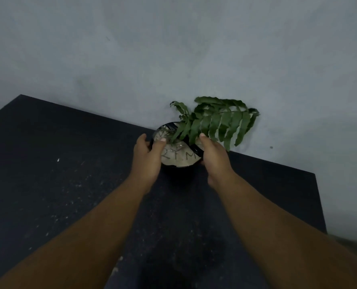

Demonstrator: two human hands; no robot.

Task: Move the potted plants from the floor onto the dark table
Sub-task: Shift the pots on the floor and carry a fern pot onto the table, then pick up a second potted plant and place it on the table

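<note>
1. Evidently a placing step: the left hand [147, 157] and right hand [214, 158] clasp the pot [178, 152] from both sides, at the table [48, 163]'s far edge, about 12 o'clock.
2. Next, I judge: set it steady, release, fetch another.
3. Leaves [217, 122] lean toward 2 o'clock against the wall [173, 49].
4. Writing on the pale wrapping is unreadable.

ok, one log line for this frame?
phase: placing | object: leafy green plant in black round pot | left hand: gripping pot side | right hand: gripping pot side | location: dark table, far edge by grey wall
</note>
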